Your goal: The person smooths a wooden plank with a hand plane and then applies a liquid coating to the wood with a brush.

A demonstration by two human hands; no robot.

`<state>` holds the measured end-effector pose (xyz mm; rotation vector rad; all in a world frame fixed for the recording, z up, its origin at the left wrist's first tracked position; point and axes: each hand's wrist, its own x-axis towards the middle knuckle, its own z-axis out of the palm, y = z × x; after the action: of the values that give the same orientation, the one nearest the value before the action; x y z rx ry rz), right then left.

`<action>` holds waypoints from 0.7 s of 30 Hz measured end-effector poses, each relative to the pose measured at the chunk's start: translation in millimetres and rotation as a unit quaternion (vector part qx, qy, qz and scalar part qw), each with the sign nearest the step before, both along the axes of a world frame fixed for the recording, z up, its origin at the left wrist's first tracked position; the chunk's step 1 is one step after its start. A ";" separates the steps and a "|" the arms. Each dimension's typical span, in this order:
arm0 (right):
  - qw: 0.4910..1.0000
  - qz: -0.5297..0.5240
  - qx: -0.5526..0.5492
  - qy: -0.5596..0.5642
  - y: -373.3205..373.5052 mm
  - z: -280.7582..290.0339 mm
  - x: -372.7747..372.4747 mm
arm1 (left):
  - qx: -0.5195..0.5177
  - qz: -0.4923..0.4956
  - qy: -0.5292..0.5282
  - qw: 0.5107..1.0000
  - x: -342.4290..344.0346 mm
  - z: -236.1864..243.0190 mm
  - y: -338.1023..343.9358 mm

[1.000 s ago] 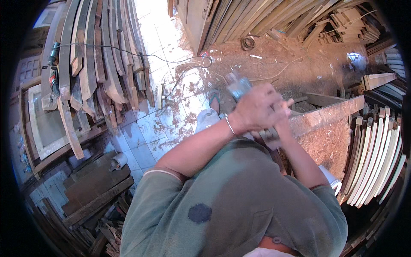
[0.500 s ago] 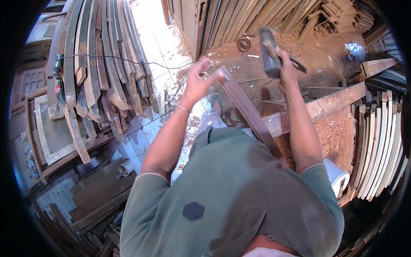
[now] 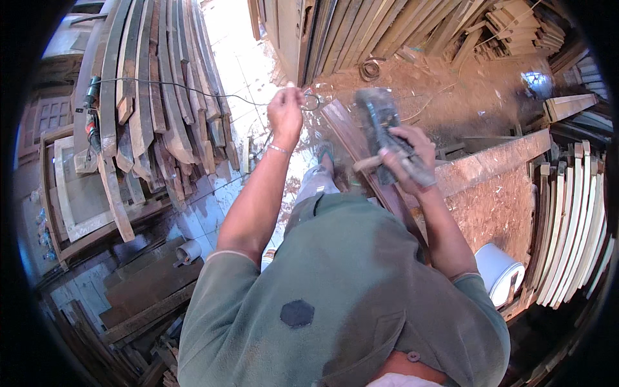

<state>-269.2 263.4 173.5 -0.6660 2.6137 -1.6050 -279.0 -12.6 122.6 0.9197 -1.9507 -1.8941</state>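
Observation:
My right hand is wrapped around a dark hand plane with a wooden crosspiece, somewhat smeared by motion. It hangs in front of a long reddish-brown wooden board, hiding part of it; whether the two touch, I cannot tell. From near my waist the board slants forward, its far end free of my hands. To its left, my left hand is raised with the fingers drawn together. Anything between those fingertips is hidden. A thin black cable runs behind that hand.
Stacked timber strips fill the left side, with a corded power tool on them. Planks lean at the back. On the right are a thick beam, a white bucket and upright pale slats. Shavings litter the ground.
My left hand has come off the board's end and moved slightly left, its fingers drawing together. My right hand has brought the plane down and left, across the board.

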 end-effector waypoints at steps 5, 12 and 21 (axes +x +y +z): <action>0.967 0.135 0.167 0.138 -19.3 12.4 4.8 | -0.359 -0.228 0.321 0.846 14.4 56.2 54.2; 0.964 0.189 0.175 0.062 -2.3 -10.4 8.2 | -0.228 -0.384 0.252 0.859 25.4 58.5 119.8; 0.942 0.223 0.211 0.136 -98.9 -51.9 -78.8 | -0.267 -0.367 0.130 0.881 -57.5 61.6 15.3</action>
<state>-348.0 164.5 121.6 -1.3885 2.5782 -0.8451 -336.5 2.6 184.2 -0.2693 -2.6380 -1.4824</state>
